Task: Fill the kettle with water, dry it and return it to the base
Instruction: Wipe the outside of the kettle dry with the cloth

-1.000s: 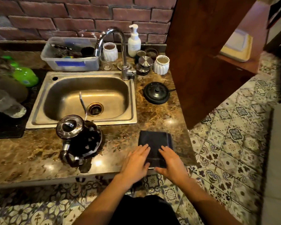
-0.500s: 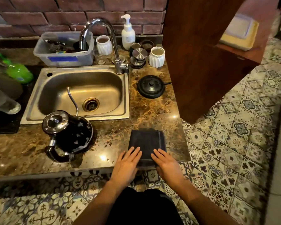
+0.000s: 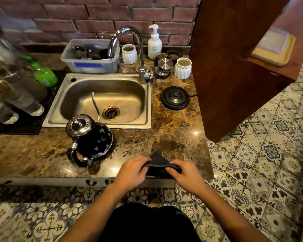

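A black gooseneck kettle (image 3: 92, 139) with a shiny lid and wet drops on its side stands on the marble counter (image 3: 42, 154), in front of the steel sink (image 3: 101, 100). Its round black base (image 3: 175, 98) sits empty to the right of the sink. At the counter's front edge, my left hand (image 3: 132, 169) and my right hand (image 3: 184, 173) both grip a dark cloth (image 3: 158, 163), bunched and lifted between them. The kettle is about a hand's width left of my left hand.
A chrome tap (image 3: 129, 48) arches over the sink. Behind it stand a plastic tub (image 3: 91, 57), two white ribbed cups (image 3: 182, 68), a soap pump bottle (image 3: 154, 43) and small metal lids. Glasses and a green bottle (image 3: 44, 75) lie on a dark mat at left. A wooden cabinet (image 3: 234, 58) rises at right.
My hands lay flat on the folded cloth before. Now both have closed on it and pulled it up off the counter into a bunch. The kettle has not moved.
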